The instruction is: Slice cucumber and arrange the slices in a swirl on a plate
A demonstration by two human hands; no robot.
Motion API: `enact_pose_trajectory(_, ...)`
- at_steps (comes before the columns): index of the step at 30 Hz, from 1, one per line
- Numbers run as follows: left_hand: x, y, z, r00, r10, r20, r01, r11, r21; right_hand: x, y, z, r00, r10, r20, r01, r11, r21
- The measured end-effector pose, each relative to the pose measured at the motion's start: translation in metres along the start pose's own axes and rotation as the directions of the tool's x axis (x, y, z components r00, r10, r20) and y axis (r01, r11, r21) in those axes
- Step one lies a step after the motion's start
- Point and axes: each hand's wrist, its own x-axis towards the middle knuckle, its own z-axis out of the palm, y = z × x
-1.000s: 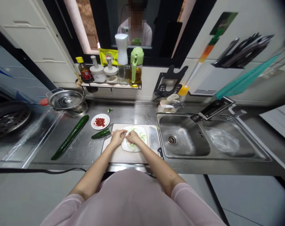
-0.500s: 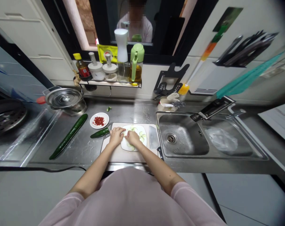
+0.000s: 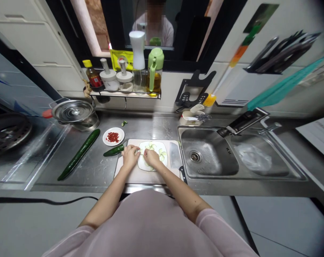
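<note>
A white square plate [image 3: 143,165] rests on the pale cutting board [image 3: 135,178], with thin cucumber slices [image 3: 162,154] arranged in curved groups on it. Over the plate's left side, my left hand [image 3: 130,156] pinches a thin cucumber slice at its fingertips. Facing it, my right hand [image 3: 151,158] has its fingers curled in a pinch at the slice's other end; the fingers partly hide the slice. A cut piece of cucumber [image 3: 113,150] lies just left of my left hand, its end at the board's edge. The kitchen knife [image 3: 174,154] lies flat at the board's right.
A small dish [image 3: 120,132] of chopped red bits sits behind the cut cucumber. Further left are a whole cucumber [image 3: 80,153] and a lidded steel pot [image 3: 76,114]. The sink [image 3: 208,171] is on the right; a condiment shelf [image 3: 124,94] hangs behind.
Both hands stay over the plate's left side. Their fingertips have shifted slightly, with a thin slice edge now showing between them. Everything else lies as before.
</note>
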Motion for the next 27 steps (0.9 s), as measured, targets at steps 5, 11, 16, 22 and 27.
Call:
enact_pose_trajectory(5, -0.002, 0.002, 0.004, 0.998, 0.008, 0.062, -0.009, 1.0, 0.017, -0.002, -0.002, 0.0, 1.0, 0.013, 0.016, -0.012, 1.0, -0.008)
enact_pose_trajectory(11, 0.001, 0.002, 0.006, 0.998, -0.001, 0.059, 0.0, 1.0, 0.015, -0.004, -0.002, -0.002, 1.0, 0.005, 0.003, -0.004, 1.0, -0.027)
enact_pose_trajectory(16, 0.001, 0.001, 0.006, 0.998, 0.013, 0.053, -0.014, 1.0, 0.019, -0.006, -0.004, -0.003, 1.0, -0.029, -0.005, 0.028, 0.997, -0.066)
enact_pose_trajectory(22, 0.003, 0.0, 0.007, 0.998, 0.029, 0.064, -0.031, 0.999, 0.019, -0.012, -0.002, -0.001, 0.988, -0.152, 0.008, 0.151, 0.974, -0.172)
enact_pose_trajectory(27, 0.004, 0.002, 0.01, 0.997, 0.042, 0.066, -0.044, 0.998, 0.033, -0.016, 0.001, 0.002, 0.983, -0.181, 0.014, 0.179, 0.951, -0.251)
